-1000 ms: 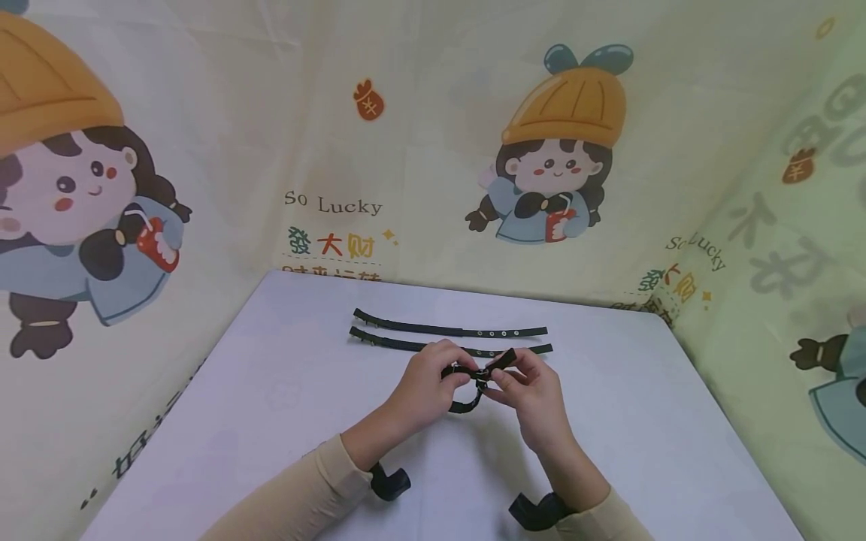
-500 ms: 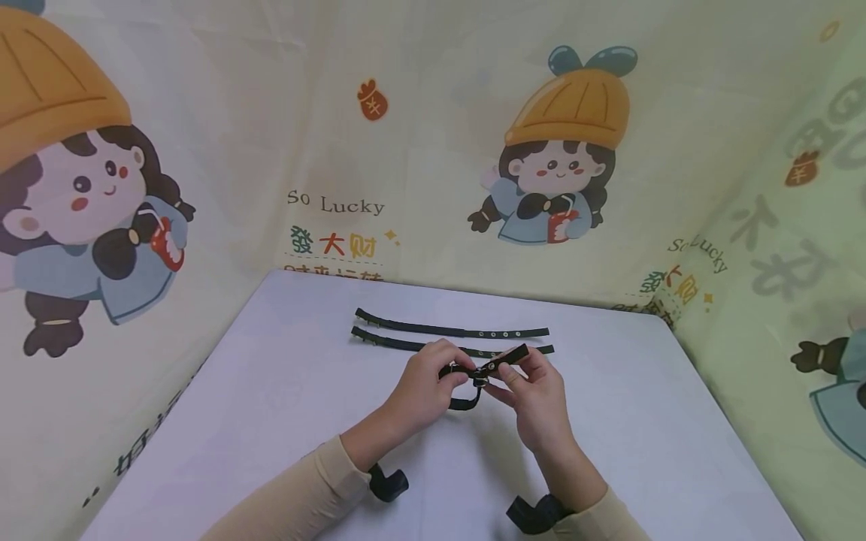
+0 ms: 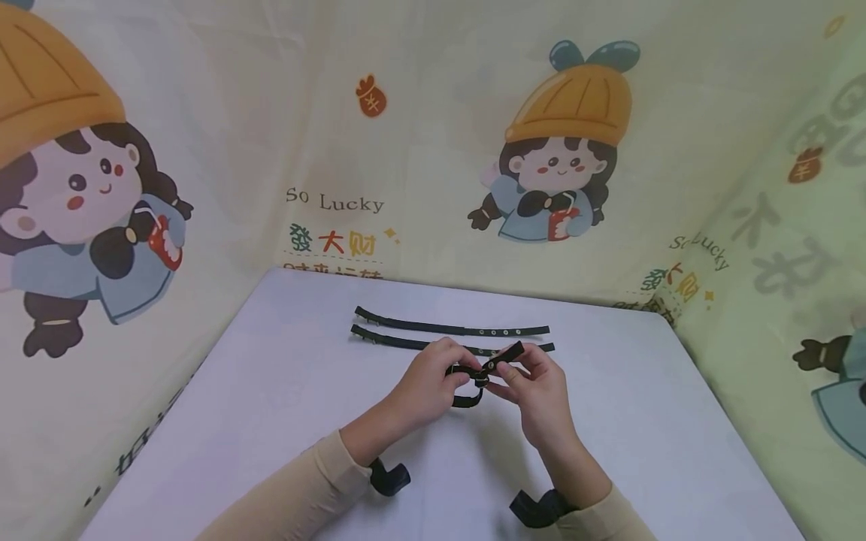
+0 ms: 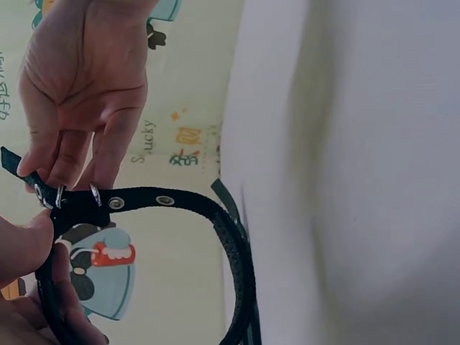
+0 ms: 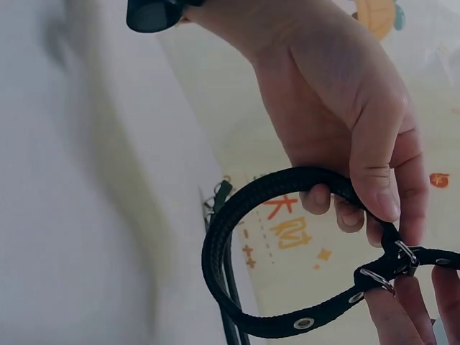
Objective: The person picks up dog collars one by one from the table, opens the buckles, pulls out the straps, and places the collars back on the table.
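A black collar (image 3: 465, 401) with silver eyelets is held up above the table, bent into a loop. My left hand (image 3: 421, 387) pinches it near the metal buckle (image 5: 406, 255), with the thumb beside the buckle. The strap's free end (image 4: 11, 159) passes through the buckle and sticks out beyond it. My right hand (image 3: 544, 398) pinches this end between thumb and fingers, an eyelet showing close to the grip. Next to the buckle, a metal ring (image 5: 377, 279) sits on the band. Fingers cover part of the loop in the head view.
Two more black collars, a far one (image 3: 422, 327) and a nearer one (image 3: 399, 343), lie flat and side by side behind the hands on the white table (image 3: 304, 376). My hands partly overlap the nearer one. A printed cloth (image 3: 433, 150) hangs around the table.
The strap's free end has shifted slightly right and up with my right fingers, showing an eyelet near the buckle. My left hand has barely moved.
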Demonstrator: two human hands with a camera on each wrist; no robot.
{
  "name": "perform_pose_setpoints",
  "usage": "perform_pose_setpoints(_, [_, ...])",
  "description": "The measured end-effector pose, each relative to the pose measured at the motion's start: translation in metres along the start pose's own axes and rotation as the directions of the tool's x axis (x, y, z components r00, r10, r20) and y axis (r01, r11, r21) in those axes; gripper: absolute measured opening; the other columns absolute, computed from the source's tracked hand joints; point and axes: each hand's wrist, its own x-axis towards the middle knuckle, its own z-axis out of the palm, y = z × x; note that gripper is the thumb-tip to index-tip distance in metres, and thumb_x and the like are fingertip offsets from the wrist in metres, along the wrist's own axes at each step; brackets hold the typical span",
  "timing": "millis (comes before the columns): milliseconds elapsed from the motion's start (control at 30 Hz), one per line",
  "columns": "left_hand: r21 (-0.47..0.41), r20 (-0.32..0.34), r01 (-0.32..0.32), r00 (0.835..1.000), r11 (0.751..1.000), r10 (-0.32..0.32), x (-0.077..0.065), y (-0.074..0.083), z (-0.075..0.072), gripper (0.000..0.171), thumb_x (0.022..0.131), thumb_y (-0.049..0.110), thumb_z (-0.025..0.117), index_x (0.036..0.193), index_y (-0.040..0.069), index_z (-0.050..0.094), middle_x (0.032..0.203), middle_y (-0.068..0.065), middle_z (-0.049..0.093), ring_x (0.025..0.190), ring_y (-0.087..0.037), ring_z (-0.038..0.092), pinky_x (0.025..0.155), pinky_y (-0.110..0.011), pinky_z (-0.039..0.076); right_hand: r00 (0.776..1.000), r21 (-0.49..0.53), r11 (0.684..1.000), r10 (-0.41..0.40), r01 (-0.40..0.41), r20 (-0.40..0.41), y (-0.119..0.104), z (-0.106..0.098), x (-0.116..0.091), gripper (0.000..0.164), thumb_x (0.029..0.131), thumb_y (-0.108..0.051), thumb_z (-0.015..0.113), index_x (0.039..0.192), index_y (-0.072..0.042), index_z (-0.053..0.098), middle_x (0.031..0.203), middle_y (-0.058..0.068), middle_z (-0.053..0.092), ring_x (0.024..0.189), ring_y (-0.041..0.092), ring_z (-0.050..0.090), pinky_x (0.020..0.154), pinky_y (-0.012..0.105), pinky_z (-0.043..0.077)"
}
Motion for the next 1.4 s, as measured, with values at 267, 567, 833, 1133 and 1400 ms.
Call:
perform_pose_setpoints(267, [-0.009,0.097,0.060,0.994,0.998,-0.059,0.0037,0.0038,-0.0062,0.021,0.100,0.002,0.072,0.109,0.020,0.074,0.115,0.001,0.068,0.111,-0.018,0.061,0.094,-0.037,0.053,1.000,-0.047,0.999,0.000,0.001,0.013,-0.0009,-0.0008,0.0005,0.025,0.099,0.009,0.068,0.122,0.013,0.058,0.103,0.000,0.074,0.095,0.018,0.080,0.081,0.045,0.067])
perform_pose_setpoints(567, [-0.031,0.189,0.124,0.975,0.992,-0.116,0.0056,0.0017,-0.0088,0.023,0.102,0.004,0.070,0.106,0.027,0.067,0.104,0.002,0.060,0.096,-0.018,0.058,0.080,-0.033,0.049,0.999,-0.078,0.997,0.002,0.001,0.032,-0.0029,-0.0003,0.0000,0.024,0.096,0.011,0.070,0.118,0.013,0.061,0.100,0.000,0.074,0.092,0.016,0.080,0.080,0.043,0.067])
perform_pose_setpoints(833, [-0.045,0.191,0.139,0.973,0.989,-0.128,0.0052,0.0012,-0.0077,0.024,0.103,0.005,0.069,0.102,0.028,0.064,0.105,0.004,0.061,0.100,-0.017,0.061,0.084,-0.034,0.052,0.998,-0.152,0.988,-0.014,0.022,0.053,-0.0043,-0.0016,0.0013,0.023,0.097,0.007,0.073,0.118,0.011,0.064,0.111,0.010,0.071,0.095,0.016,0.081,0.080,0.043,0.067])
perform_pose_setpoints(1133, [-0.028,0.101,0.054,0.994,0.998,-0.050,0.0036,0.0012,-0.0043,0.022,0.094,0.007,0.082,0.098,0.023,0.069,0.103,0.008,0.067,0.096,-0.009,0.066,0.087,-0.029,0.055,0.998,-0.197,0.980,-0.029,0.038,0.048,-0.0068,-0.0031,0.0015,0.021,0.096,0.007,0.074,0.117,0.008,0.068,0.117,0.018,0.069,0.097,0.016,0.080,0.081,0.040,0.067])
perform_pose_setpoints(1400, [-0.086,-0.004,0.032,0.999,0.996,-0.033,0.0015,-0.0015,-0.0017,0.019,0.092,0.008,0.085,0.097,0.022,0.074,0.099,0.010,0.072,0.088,-0.009,0.067,0.078,-0.024,0.058,0.995,-0.345,0.934,-0.077,0.092,0.056,-0.0072,-0.0010,0.0008,0.018,0.093,0.002,0.079,0.110,-0.003,0.077,0.114,0.018,0.076,0.094,0.020,0.078,0.082,0.034,0.067])
